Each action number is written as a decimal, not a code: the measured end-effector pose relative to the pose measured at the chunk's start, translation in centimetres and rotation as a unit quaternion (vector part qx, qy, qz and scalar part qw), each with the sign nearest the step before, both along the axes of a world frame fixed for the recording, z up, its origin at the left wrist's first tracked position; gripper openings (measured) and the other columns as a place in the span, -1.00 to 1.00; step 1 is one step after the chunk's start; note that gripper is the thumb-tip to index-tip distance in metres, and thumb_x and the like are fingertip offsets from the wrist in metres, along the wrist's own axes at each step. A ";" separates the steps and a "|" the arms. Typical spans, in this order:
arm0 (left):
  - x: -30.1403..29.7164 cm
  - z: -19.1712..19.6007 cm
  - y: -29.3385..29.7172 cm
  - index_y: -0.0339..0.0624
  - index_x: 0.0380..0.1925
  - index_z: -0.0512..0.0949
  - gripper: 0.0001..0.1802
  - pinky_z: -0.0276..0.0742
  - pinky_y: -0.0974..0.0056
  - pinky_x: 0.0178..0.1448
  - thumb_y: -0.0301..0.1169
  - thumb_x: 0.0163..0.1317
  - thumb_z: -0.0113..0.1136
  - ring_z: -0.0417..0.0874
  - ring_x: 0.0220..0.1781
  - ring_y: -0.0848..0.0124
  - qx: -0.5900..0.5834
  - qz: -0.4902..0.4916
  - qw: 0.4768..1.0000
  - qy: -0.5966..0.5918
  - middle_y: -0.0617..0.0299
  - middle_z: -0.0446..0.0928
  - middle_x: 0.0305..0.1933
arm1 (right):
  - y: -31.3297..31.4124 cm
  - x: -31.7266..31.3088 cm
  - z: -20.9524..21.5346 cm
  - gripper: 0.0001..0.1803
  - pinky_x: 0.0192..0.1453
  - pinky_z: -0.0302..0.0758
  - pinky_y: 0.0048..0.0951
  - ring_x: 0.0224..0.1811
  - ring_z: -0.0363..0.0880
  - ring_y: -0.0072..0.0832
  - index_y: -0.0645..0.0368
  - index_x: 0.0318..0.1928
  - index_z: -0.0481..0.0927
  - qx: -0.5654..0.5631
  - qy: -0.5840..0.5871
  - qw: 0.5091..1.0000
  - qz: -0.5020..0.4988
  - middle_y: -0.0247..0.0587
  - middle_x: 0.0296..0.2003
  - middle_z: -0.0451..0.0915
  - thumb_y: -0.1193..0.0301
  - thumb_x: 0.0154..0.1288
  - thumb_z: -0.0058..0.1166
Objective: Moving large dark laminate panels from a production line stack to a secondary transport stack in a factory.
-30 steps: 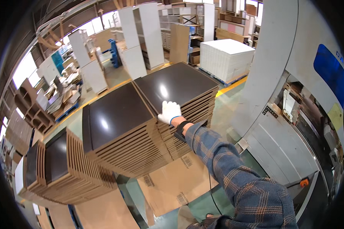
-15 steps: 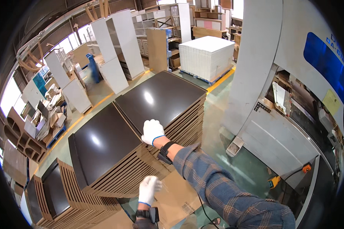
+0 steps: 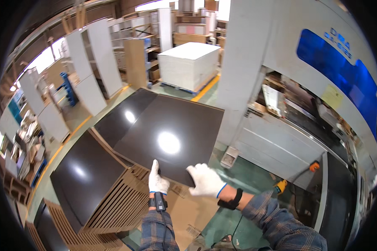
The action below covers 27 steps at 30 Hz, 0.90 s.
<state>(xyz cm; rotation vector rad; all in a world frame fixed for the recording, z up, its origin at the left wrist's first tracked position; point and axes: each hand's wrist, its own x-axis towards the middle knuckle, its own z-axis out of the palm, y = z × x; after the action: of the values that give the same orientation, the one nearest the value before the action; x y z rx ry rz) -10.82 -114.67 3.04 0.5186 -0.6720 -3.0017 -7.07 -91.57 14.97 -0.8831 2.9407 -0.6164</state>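
Fingers (image 3: 197, 171) at edge of dk panel (image 3: 174, 129), blue-lettered mach. (image 3: 287, 140), printed cardbd (image 3: 192, 213)

The big grey machine (image 3: 276, 140) has blue letters (image 3: 338, 43) on its pale front, in two lines, with some numbers in the bottom line. They sit just above a shiny blue panel (image 3: 324, 58). A yellow note (image 3: 331, 94) is stuck on there too, but I can't read it. The brown cardboard (image 3: 197, 215) on the floor has small dark print (image 3: 192, 231), too blurry to read.
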 end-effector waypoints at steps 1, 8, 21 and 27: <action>-0.2 -0.3 1.5 -0.19 0.23 0.62 -0.58 0.53 0.03 0.48 -0.26 0.48 0.39 0.65 0.30 0.19 -0.036 0.003 0.999 -0.012 0.15 0.68 0.27 | 1.0 1.4 0.2 -0.32 0.16 0.66 0.05 0.08 0.63 0.12 0.27 0.17 0.51 -0.005 0.005 1.000 -0.011 0.20 -0.05 0.62 0.20 0.08 0.44; 9.4 -2.1 1.8 -0.28 0.40 0.51 -0.41 0.49 -0.04 0.52 -0.17 0.49 0.21 0.61 0.37 0.06 -0.115 -0.142 0.983 0.003 0.03 0.61 0.38 | 13.8 5.7 0.2 -0.19 0.28 0.62 0.04 0.17 0.62 0.11 0.24 0.29 0.52 -0.088 -0.060 0.994 -0.040 0.18 0.11 0.61 0.11 0.07 0.46; -6.3 -2.3 9.7 -0.26 0.50 0.39 -0.23 0.51 -0.16 0.50 0.04 0.52 0.26 0.53 0.47 -0.01 -0.462 -0.580 0.671 0.012 -0.21 0.51 0.44 | 49.3 24.6 -4.8 -0.70 0.10 0.70 -0.40 0.02 0.72 -0.60 0.19 0.24 0.69 -0.745 -0.253 0.558 -0.261 -0.38 0.06 0.76 0.34 0.67 0.12; -13.5 3.8 50.9 -0.20 0.47 0.40 -0.25 0.60 -0.05 0.27 0.13 0.55 0.17 0.60 0.19 0.08 -0.402 -0.715 0.556 0.133 -0.09 0.57 0.23 | 51.5 38.0 -2.9 -0.34 0.28 0.66 -0.36 0.15 0.71 -0.45 0.30 0.37 0.55 -0.900 -0.123 0.320 -0.268 -0.28 0.18 0.73 -0.06 0.78 -0.22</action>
<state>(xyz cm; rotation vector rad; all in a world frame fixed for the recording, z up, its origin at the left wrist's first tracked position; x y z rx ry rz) -24.30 -63.81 6.85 -1.0526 -3.3876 -2.5948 30.88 -40.06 12.04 0.6511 0.7116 -3.3876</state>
